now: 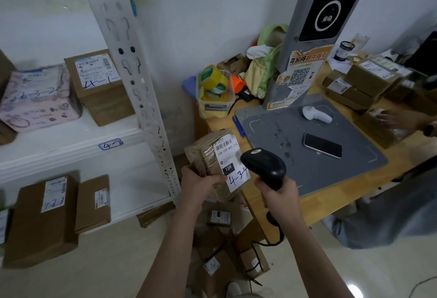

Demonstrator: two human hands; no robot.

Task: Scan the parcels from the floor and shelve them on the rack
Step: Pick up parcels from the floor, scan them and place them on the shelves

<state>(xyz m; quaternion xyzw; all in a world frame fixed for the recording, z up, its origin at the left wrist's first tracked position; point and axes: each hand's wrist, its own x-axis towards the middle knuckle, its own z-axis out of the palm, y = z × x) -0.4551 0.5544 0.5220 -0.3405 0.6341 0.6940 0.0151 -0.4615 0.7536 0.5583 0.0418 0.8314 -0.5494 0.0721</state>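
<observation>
**Brown parcel held up to the black scanner**

Brown and ribbed, the parcel (pixel 203 153) stands tilted in the air, its lower end wrapped by the curled fingers and thumb of the left hand (pixel 201 184). Its white label (pixel 230 155), marked "4-3-4" in blue, faces the right hand (pixel 279 193), which grips the handle of the scanner (pixel 264 164). The scanner's head sits just beside the label's right edge; whether they touch is not clear.

To the left of the left hand, the white rack upright (pixel 142 99) runs close by, with a narrow gap between it and the parcel. Beyond it, the shelf edge (pixel 71 153) carries the tag "4-2", with boxes (pixel 99 84) standing above it and more boxes (pixel 42 217) on the level below.

To the right of the right hand, the wooden table (pixel 319 203) brings its near edge just beside the wrist. A grey mat (pixel 331 174) lies on it, bearing a phone (pixel 322 145).

Below both forearms, more parcels (pixel 220 257) are heaped on the floor against the table's side. Pale bare floor (pixel 106 269) opens to the left of the left forearm, in front of the rack.
</observation>
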